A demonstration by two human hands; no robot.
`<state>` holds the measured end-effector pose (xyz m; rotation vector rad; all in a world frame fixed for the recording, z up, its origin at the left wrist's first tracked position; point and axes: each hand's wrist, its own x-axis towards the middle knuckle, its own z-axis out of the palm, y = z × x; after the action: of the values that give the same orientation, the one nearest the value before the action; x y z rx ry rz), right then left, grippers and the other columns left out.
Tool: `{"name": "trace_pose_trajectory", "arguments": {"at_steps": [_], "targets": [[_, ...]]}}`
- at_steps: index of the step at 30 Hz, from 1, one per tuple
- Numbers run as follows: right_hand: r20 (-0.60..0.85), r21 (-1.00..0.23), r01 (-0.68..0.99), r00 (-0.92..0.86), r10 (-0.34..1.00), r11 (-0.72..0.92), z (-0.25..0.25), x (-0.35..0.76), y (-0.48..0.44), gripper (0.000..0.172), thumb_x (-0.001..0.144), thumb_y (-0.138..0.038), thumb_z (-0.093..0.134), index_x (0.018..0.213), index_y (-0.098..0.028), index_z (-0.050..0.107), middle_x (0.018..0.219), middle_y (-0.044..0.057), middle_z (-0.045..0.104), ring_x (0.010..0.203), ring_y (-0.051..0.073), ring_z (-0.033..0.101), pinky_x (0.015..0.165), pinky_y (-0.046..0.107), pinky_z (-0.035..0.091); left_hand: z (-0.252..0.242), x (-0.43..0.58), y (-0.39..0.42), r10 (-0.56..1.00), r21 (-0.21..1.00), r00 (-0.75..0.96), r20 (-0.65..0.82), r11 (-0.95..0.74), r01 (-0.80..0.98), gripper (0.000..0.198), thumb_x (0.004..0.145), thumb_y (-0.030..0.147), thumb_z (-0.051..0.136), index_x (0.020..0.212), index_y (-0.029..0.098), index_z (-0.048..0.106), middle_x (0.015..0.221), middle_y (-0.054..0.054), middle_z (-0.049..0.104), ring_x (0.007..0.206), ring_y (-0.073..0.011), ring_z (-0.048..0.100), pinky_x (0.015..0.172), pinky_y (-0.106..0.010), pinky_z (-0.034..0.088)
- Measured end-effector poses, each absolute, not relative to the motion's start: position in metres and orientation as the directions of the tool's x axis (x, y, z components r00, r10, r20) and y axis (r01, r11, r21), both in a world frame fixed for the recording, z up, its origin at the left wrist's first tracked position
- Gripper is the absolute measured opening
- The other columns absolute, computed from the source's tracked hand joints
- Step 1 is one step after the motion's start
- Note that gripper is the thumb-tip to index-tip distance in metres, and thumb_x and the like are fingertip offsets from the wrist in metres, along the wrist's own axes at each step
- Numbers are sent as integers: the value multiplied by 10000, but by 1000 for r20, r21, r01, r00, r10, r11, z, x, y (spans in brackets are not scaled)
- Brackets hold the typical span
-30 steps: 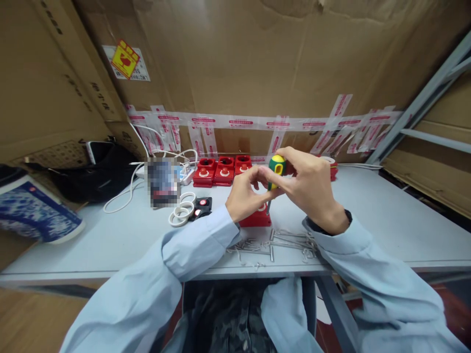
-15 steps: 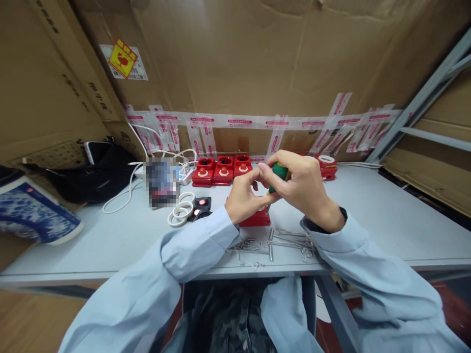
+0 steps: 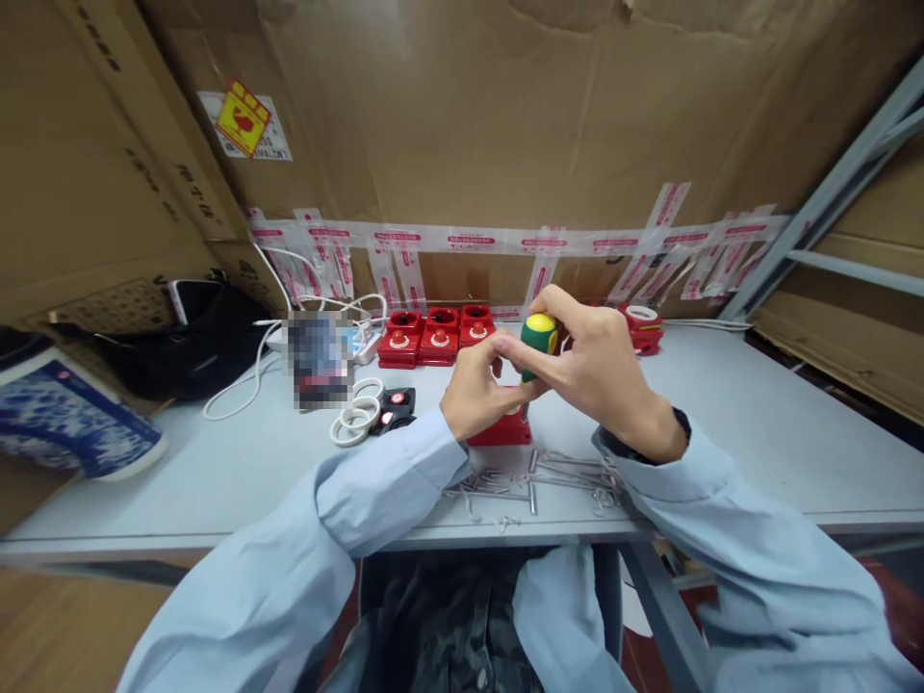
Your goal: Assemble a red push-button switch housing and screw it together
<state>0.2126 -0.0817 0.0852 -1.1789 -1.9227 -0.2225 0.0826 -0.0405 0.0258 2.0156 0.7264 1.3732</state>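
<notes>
My right hand (image 3: 603, 371) is closed around the green and yellow handle of a screwdriver (image 3: 538, 337), held nearly upright. My left hand (image 3: 473, 387) is closed too, its thumb and fingers meeting the lower end of the handle. Under both hands a red box-shaped housing (image 3: 500, 432) lies on the table, its upper part mostly hidden by my fingers. The screwdriver's shaft comes down at the housing's right side; its tip is hard to make out. Metal T-shaped rods with thin cords (image 3: 534, 481) lie between the housing and the table's front edge.
Three red housings (image 3: 439, 337) stand in a row at the back, another red unit with a white ring (image 3: 642, 329) to the right. White rings (image 3: 355, 421) and black parts (image 3: 396, 402) lie left of my hands. A blurred box (image 3: 318, 361), white cables, a black bag (image 3: 166, 356) and a cup (image 3: 76, 414) are further left.
My right hand has turned and shifted its fingers on the screwdriver, so the yellow handle end now shows. The handle stands more upright. My left hand and the red housing have hardly moved.
</notes>
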Motion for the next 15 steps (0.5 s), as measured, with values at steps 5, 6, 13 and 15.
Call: {"name": "trace_pose_trajectory", "arguments": {"at_steps": [5, 6, 13, 15], "targets": [[582, -369, 633, -413, 700, 681, 96, 226, -85, 301, 842, -363, 561, 1090, -191, 561, 929, 20, 636, 629, 97, 539, 548, 215, 387, 30, 80, -41, 711, 754, 400, 578, -653, 72, 149, 704, 257, 663, 700, 152, 557, 640, 15, 572, 608, -101, 499, 562, -230, 370], [576, -371, 629, -421, 700, 683, 96, 227, -84, 295, 838, -358, 566, 1080, -189, 567, 934, 22, 637, 629, 97, 540, 544, 214, 390, 30, 80, -42, 713, 759, 418, 562, -646, 82, 119, 716, 251, 646, 729, 152, 581, 654, 9, 587, 624, -108, 511, 582, -236, 382], [704, -316, 780, -190, 684, 541, 83, 219, -78, 265, 752, -405, 653, 833, -174, 552, 574, -49, 501, 493, 90, 436, 495, 227, 335, 22, 84, -42, 774, 766, 301, 557, -618, 174, 324, 607, 395, 757, 667, 153, 551, 611, 28, 525, 558, -89, 413, 516, -228, 308], [683, -324, 762, -221, 696, 560, 85, 221, -80, 274, 766, -403, 638, 899, -174, 566, 623, -35, 548, 521, 99, 474, 511, 228, 355, 24, 83, -41, 765, 773, 328, 554, -619, 140, 325, 620, 406, 752, 663, 150, 557, 608, 27, 531, 555, -88, 427, 508, -225, 306]]}}
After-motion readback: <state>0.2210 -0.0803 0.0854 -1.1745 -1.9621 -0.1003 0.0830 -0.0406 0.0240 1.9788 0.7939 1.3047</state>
